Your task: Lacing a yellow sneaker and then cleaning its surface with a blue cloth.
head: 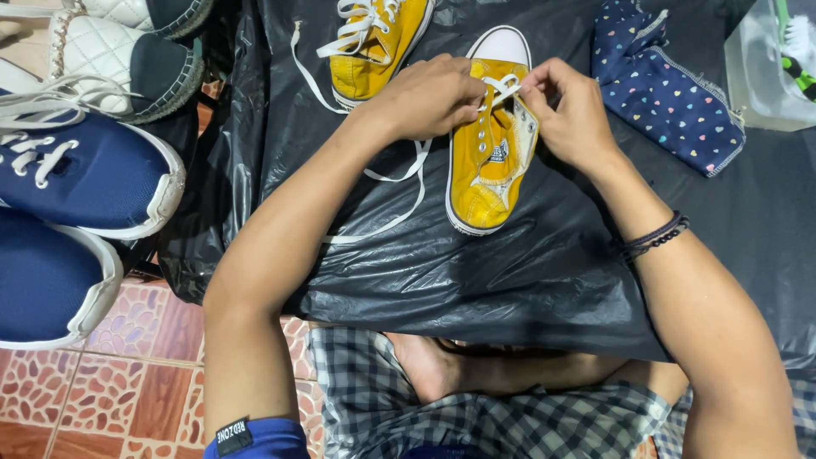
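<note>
A yellow canvas sneaker (489, 161) with a white toe cap lies on a black plastic sheet (510, 272), toe pointing away from me. My left hand (429, 98) grips its left side near the eyelets and pinches the white lace (503, 85). My right hand (569, 106) pinches the same lace at the top eyelets on the right side. The lace's loose end (387, 225) trails left across the plastic. The second yellow sneaker (374, 42), laced in white, lies just beyond my left hand.
Two navy blue shoes (76, 170) and quilted white shoes (119, 51) sit at the left on the tiled floor (127, 374). A navy shoe with small hearts (663, 85) lies at the upper right beside a clear tub (769, 68) holding a brush. My crossed legs are below.
</note>
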